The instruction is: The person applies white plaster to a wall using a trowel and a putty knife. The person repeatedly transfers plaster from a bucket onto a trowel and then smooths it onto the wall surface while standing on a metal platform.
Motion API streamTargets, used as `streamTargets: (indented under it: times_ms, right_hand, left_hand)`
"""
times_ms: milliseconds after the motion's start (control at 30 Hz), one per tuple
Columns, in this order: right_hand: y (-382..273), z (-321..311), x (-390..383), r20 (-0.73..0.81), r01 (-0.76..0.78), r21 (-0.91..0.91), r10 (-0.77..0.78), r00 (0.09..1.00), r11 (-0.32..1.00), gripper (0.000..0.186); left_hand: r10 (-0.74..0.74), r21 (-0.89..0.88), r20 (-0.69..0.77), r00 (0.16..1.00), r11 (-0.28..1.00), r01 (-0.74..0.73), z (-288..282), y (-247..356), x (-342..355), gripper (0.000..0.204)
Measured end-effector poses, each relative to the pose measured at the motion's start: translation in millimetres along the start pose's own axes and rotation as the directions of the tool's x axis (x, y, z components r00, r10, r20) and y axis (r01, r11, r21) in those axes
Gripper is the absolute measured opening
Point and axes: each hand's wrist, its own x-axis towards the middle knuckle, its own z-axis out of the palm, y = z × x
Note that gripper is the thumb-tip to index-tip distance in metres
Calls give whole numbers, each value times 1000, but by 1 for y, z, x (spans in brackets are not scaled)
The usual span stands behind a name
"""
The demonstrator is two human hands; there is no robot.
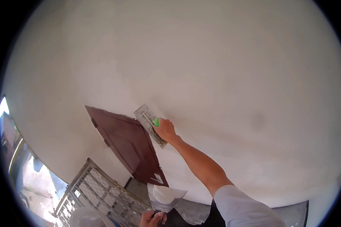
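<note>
My right hand [165,129] is closed round the green handle of a plastering trowel [147,120]. The trowel's long, smeared metal blade lies against the pale wall [223,83], right beside the upper edge of a dark red-brown door [127,138]. Low in the view, my left hand [152,218] grips a wide putty knife [175,195] by its handle, blade upward. A mound of white putty [163,195] sits on that blade. My right arm reaches up from the lower right in a light grey sleeve.
A metal mesh railing [102,189] runs below and left of the door. At the lower left stands a whitish, rounded container [88,217], partly cut off. Bright daylight enters beyond the wall's left edge. A dark-framed panel [291,213] shows at the lower right.
</note>
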Motion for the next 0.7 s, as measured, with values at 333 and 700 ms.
streamTargets:
  times_ms: [333,700]
  right_hand:
    - [83,-114,-290,789,-275,400,-176,589,874,29]
    - [391,-295,-517,-581,177,809,808,96,561,37]
  left_hand:
    - [-2,-351,632,775,891,289,22,-28,44,34]
    - [-3,13,427,904,1000,-3,76,5,51,39]
